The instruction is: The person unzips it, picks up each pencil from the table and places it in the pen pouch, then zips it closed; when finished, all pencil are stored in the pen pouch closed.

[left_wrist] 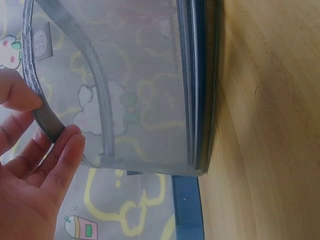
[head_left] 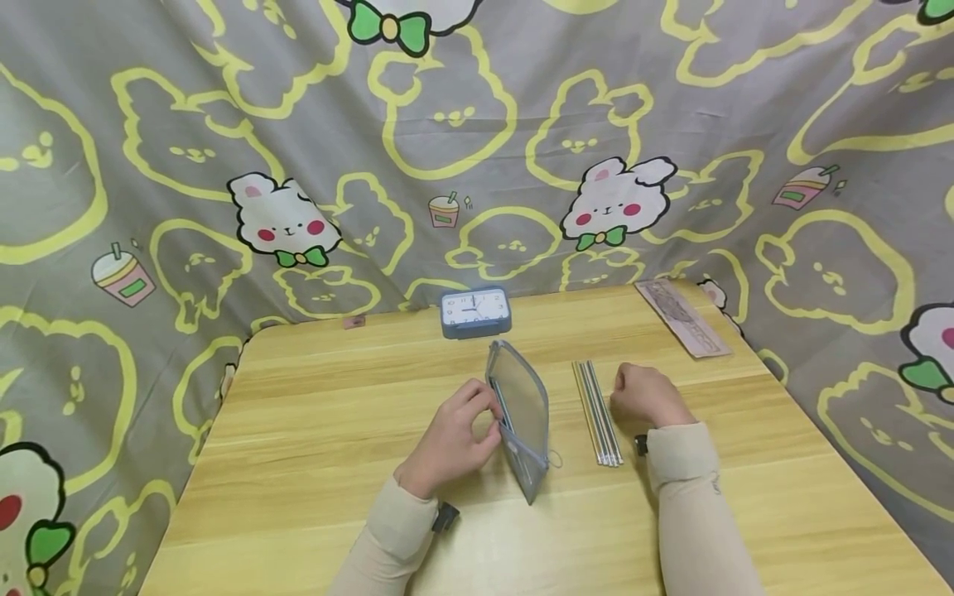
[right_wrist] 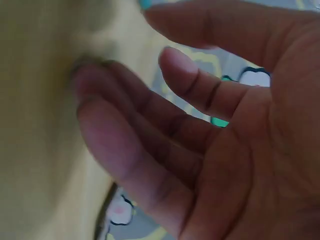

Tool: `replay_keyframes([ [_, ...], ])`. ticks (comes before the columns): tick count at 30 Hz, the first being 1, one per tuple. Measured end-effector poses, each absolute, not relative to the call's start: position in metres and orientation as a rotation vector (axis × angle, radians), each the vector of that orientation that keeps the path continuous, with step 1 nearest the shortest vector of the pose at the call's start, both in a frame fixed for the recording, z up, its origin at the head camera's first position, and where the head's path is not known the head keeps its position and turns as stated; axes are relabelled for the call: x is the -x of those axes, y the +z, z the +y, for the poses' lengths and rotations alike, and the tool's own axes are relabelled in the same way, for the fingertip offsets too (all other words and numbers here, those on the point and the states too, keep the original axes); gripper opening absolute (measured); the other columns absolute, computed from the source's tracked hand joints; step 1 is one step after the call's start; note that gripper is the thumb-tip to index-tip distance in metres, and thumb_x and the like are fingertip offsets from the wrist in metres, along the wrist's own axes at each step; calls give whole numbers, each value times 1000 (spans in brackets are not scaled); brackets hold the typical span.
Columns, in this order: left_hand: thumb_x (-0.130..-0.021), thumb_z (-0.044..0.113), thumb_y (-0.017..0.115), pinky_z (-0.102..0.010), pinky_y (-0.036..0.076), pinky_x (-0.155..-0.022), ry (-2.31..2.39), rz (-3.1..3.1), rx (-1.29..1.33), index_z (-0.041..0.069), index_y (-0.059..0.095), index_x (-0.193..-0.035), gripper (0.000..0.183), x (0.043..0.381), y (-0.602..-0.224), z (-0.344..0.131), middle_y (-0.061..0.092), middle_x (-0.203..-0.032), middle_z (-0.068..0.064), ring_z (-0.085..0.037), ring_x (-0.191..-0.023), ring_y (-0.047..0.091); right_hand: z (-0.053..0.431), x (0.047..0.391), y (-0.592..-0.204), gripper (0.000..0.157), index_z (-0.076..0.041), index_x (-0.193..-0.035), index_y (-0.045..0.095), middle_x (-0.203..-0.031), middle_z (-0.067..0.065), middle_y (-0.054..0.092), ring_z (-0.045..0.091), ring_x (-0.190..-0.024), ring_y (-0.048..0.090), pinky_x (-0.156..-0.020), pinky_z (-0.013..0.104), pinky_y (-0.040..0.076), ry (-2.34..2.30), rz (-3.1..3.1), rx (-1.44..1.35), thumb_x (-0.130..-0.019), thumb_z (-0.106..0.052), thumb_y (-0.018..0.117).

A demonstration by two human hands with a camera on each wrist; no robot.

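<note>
A grey mesh zipper pouch [head_left: 531, 397] stands on edge near the middle of the table, its mouth spread apart. My left hand [head_left: 450, 434] pinches the zipper edge [left_wrist: 49, 122] between thumb and fingers. Through the mesh, several dark slim pencils [left_wrist: 194, 90] show along the pouch's bottom. To the right of the pouch lies a row of several pencils [head_left: 596, 414], side by side. Just right of that row is my right hand [head_left: 650, 396], low over the table. Its fingers [right_wrist: 112, 140] are loosely bent in the right wrist view, with nothing between them and the thumb.
A blue alarm clock [head_left: 475, 312] stands behind the pouch near the table's back edge. Flat at the back right lies a pinkish printed strip [head_left: 681, 319]. A small pink piece [head_left: 354, 322] sits at the back left. Patterned grey cloth [head_left: 462, 108] hangs around the wooden table [head_left: 320, 463].
</note>
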State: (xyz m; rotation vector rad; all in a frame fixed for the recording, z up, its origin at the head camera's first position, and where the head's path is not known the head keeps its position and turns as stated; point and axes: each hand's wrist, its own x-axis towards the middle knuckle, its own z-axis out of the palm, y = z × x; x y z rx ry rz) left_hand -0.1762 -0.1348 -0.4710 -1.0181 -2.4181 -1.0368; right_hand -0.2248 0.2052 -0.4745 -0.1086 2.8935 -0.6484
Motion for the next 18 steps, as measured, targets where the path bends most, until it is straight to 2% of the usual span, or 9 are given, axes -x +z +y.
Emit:
replay_keyframes([
  [4, -82, -3, 70, -26, 59, -87, -1044, -2417, 1020, 12, 64, -93, 20, 177, -472, -134, 59, -104, 2, -13, -99, 62, 203, 229, -487, 2, -9, -85, 55, -77, 6, 57, 23, -70, 54, -64, 36, 44, -661, 2898, 138, -83, -8, 55],
  [11, -83, -3, 70, -25, 59, -87, -1036, -2391, 1031, 13, 64, -93, 20, 178, -473, -135, 59, -104, 2, -13, -99, 62, 191, 234, -490, 13, -10, -83, 53, -73, 5, 54, 21, -66, 51, -60, 33, 40, -677, 2890, 187, -93, -11, 62],
  [18, -82, -3, 70, -25, 59, -87, -1025, -2383, 1033, 13, 64, -93, 20, 179, -474, -135, 60, -103, 2, -14, -98, 62, 186, 237, -494, 11, -11, -82, 54, -72, 5, 54, 21, -65, 51, -59, 32, 40, -670, 2900, 204, -88, -7, 62],
])
